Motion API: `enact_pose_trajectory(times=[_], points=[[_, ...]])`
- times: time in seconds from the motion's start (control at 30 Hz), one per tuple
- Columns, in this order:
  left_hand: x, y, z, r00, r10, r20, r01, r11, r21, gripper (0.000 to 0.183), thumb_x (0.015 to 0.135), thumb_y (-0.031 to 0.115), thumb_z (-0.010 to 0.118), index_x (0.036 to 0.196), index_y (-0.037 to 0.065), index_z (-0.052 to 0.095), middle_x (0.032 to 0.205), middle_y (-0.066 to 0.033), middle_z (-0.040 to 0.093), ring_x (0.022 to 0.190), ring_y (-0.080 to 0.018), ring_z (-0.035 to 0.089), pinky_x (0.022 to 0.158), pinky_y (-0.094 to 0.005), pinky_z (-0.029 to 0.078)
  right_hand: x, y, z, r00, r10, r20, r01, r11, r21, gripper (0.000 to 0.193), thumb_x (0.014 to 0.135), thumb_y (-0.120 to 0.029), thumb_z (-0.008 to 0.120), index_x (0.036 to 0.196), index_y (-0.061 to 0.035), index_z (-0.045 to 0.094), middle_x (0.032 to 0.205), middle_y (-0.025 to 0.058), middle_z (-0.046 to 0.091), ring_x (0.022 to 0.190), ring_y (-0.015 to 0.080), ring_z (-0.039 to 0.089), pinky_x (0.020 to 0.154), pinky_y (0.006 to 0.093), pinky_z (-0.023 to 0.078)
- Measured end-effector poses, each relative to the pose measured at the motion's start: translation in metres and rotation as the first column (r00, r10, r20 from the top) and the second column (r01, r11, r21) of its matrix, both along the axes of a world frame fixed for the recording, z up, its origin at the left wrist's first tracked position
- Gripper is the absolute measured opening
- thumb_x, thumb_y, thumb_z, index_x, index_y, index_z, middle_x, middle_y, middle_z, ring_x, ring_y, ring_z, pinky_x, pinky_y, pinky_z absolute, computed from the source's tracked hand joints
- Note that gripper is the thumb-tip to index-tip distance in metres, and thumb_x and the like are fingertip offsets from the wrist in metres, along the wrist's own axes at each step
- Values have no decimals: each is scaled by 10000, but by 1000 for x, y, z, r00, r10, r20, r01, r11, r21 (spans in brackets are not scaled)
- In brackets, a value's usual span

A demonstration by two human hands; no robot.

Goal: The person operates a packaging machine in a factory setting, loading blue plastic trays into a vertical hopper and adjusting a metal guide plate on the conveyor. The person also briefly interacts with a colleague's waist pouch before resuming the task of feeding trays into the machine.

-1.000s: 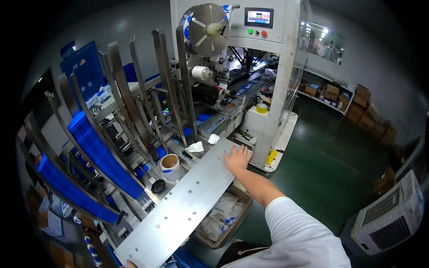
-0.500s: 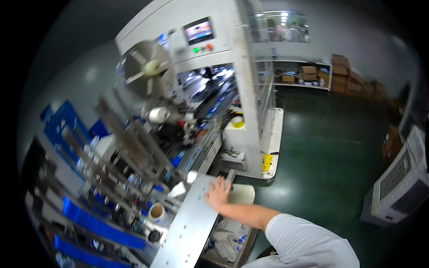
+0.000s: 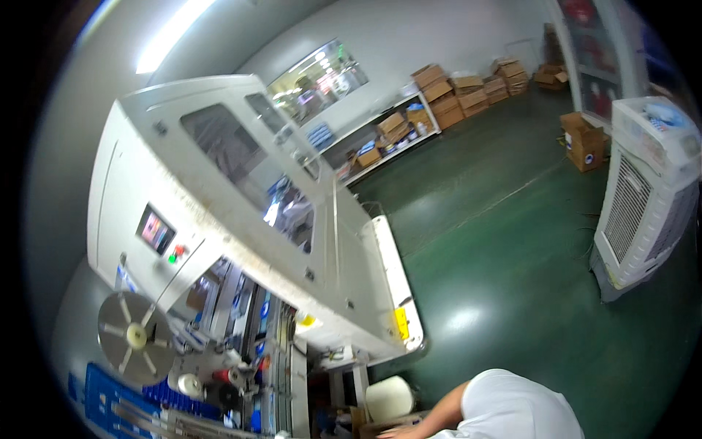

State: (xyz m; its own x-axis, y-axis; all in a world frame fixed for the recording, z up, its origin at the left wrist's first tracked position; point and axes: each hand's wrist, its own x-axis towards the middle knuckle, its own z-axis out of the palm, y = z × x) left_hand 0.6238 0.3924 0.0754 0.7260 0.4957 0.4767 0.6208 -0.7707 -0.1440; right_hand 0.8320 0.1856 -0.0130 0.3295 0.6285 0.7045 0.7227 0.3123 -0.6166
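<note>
Only the top of my right hand (image 3: 399, 433) shows at the lower edge, in front of a white sleeve; its fingers are mostly cut off, so I cannot tell how they are held. The hand is nearest to a brown box rim and a round-cornered cream-white bin (image 3: 390, 399). My left hand is out of sight. To the left stands a large white machine (image 3: 322, 227) with a small screen (image 3: 156, 229) and windows in its side. Below the screen a conveyor (image 3: 274, 366) runs out of it, beside a grey reel (image 3: 135, 335).
On the right, a white air cooler (image 3: 632, 197) stands on the green floor (image 3: 482, 293). Cardboard boxes (image 3: 446, 99) and a low white shelf (image 3: 395, 150) line the far wall. The machine's white base with a yellow label (image 3: 401, 322) juts onto the floor. Blue crates (image 3: 102, 399) are at lower left.
The view has swung up and to the right. My right hand, earlier spread on a metal plate, has dropped to the lower edge; the plate has left the view.
</note>
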Motion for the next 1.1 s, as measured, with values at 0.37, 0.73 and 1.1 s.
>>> enact_pose_trajectory(times=[0.37,0.73,1.1], points=[[8,-9,20,963,60,-264,-82,994,-73,730,824,605,519,1279,36,464,1305,-274,414,1212,-441,357,1006,-539,273,41,-255,-185,391,-281,-876,-775,412,-478,807,854,-677,377,1295,-12,493,1362,220,425,1280,324,388,1074,406,276],[8,-4,6,918,180,-354,-210,977,-46,810,823,646,479,1333,22,401,1353,-246,377,1243,-432,316,1033,-551,219,42,-261,-246,592,-548,-591,-456,377,-806,599,825,-510,564,1232,-71,551,1240,216,534,1202,335,469,1005,436,342],[9,-21,7,975,203,-87,-211,972,-104,807,770,567,626,1322,12,428,1287,-264,431,1218,-424,366,1023,-540,270,108,-266,-189,802,-431,-413,-414,97,-905,530,815,-492,571,1138,-73,601,1161,205,574,1113,332,521,930,431,388]])
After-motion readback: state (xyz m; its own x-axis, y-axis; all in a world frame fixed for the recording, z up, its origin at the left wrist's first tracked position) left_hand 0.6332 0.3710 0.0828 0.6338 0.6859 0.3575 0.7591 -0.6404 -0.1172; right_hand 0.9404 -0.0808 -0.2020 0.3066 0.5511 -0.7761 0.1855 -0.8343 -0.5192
